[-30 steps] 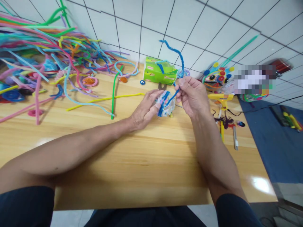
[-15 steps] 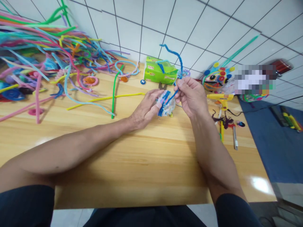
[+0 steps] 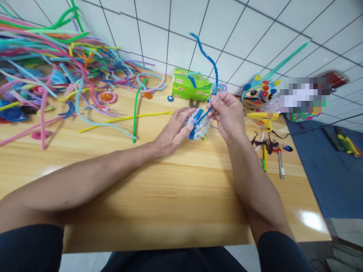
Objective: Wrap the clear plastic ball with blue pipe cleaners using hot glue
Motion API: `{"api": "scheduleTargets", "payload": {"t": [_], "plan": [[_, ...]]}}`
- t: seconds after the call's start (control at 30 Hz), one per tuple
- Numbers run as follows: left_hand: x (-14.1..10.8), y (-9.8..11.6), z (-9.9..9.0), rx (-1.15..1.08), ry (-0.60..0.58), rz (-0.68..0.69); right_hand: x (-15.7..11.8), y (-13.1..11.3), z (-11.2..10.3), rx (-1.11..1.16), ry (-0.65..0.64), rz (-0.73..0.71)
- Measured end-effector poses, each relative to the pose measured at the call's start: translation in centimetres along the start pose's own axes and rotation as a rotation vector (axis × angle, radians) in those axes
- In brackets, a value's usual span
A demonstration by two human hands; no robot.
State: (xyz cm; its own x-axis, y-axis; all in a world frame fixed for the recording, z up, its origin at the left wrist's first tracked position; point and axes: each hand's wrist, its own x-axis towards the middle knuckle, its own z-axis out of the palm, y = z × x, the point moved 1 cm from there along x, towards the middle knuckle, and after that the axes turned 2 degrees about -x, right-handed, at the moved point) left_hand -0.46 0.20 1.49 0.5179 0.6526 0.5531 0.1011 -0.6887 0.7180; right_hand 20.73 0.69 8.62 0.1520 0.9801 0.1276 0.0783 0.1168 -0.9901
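My left hand is closed round the left side of a small clear plastic piece, which looks like a bottle part with blue strands across it. Between the thumb and fingers of my right hand is pinched a blue pipe cleaner. One end of the pipe cleaner runs down onto the plastic piece; its long free end rises in a curve above my right hand. Behind my hands lies a green tissue pack, with a dark blue button to its left.
Many coloured pipe cleaners heap at the left. A green pipe cleaner crosses a yellow one. At the right lie a yellow glue gun with its cord and a utility knife. A tiled wall bounds the back.
The free end of the blue pipe cleaner has swung upward and stands higher above my right hand. Both hands stay almost where they were, keeping their holds.
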Motion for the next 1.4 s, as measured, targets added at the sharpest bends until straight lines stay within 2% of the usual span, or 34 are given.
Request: {"api": "scheduleTargets", "payload": {"t": [0.23, 0.53, 0.83, 1.4], "plan": [[0.07, 0.09, -0.03, 0.025, 0.015, 0.011, 0.06, 0.15, -0.07, -0.022, 0.022, -0.01], [0.24, 0.15, -0.04, 0.019, 0.019, 0.041, 0.34, 0.79, -0.19, -0.044, -0.03, -0.091], [0.34, 0.04, 0.08, 0.018, 0.033, 0.043, 0.22, 0.76, -0.12, -0.056, -0.042, -0.112], [0.55, 0.14, 0.1, 0.014, 0.053, 0.053, -0.16, 0.23, 0.11, -0.061, -0.057, -0.07]]}}
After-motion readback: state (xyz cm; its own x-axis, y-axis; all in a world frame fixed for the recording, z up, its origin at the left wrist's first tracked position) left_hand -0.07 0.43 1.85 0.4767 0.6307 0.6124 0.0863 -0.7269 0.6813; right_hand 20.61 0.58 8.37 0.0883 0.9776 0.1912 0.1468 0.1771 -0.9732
